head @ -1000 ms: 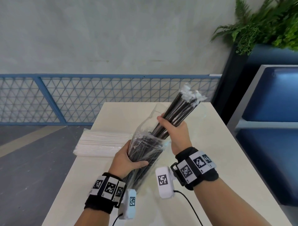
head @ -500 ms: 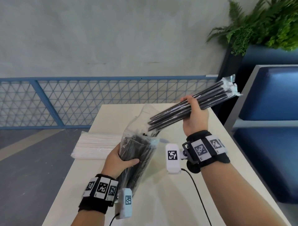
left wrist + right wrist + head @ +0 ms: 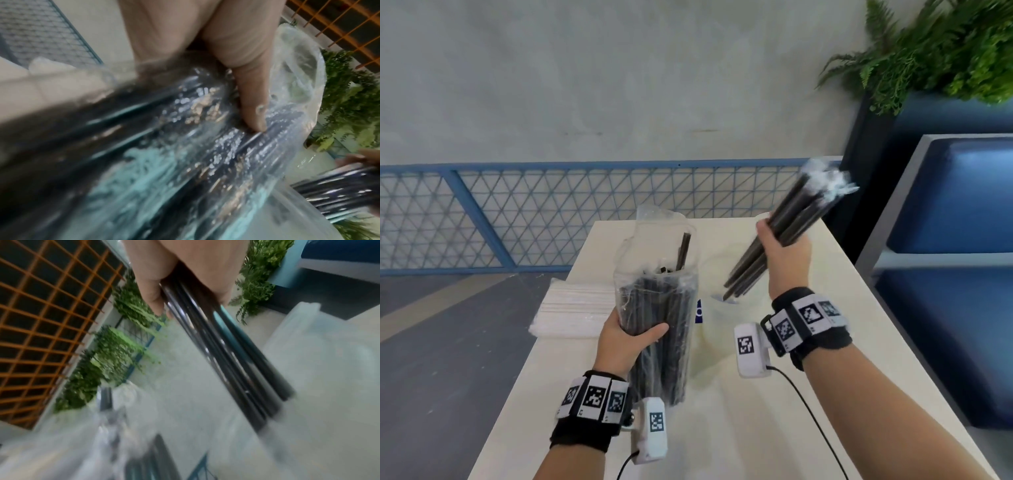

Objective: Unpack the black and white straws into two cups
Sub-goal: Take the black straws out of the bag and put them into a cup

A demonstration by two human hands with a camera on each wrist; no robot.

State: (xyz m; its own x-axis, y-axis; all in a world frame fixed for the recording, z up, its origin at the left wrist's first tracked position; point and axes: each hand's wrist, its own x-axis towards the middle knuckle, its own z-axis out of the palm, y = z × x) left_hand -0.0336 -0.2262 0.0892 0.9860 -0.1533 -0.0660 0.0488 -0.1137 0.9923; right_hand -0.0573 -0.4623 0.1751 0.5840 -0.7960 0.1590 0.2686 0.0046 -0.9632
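My left hand (image 3: 633,337) grips a clear plastic bag of black straws (image 3: 654,308) and holds it upright over the table; its thumb (image 3: 251,105) presses into the bag (image 3: 185,146). My right hand (image 3: 779,246) grips a loose bundle of black straws (image 3: 791,219), tilted steeply, wrapper ends up and to the right. The bundle's lower ends (image 3: 267,410) point down at the mouth of a faint translucent cup (image 3: 722,318) standing between my hands. A flat pack of white straws (image 3: 575,308) lies on the table's left edge. I see only this one cup.
The cream table (image 3: 722,428) is narrow, with floor to its left and a blue bench (image 3: 945,291) close on the right. A blue mesh fence (image 3: 517,219) and a planter with ferns (image 3: 945,51) stand behind. Wrist camera cables trail over the near table.
My right hand has swung the bundle from nearly level at the upper right to steeply tilted, lower ends down at the cup. My left hand has stood the bag more upright.
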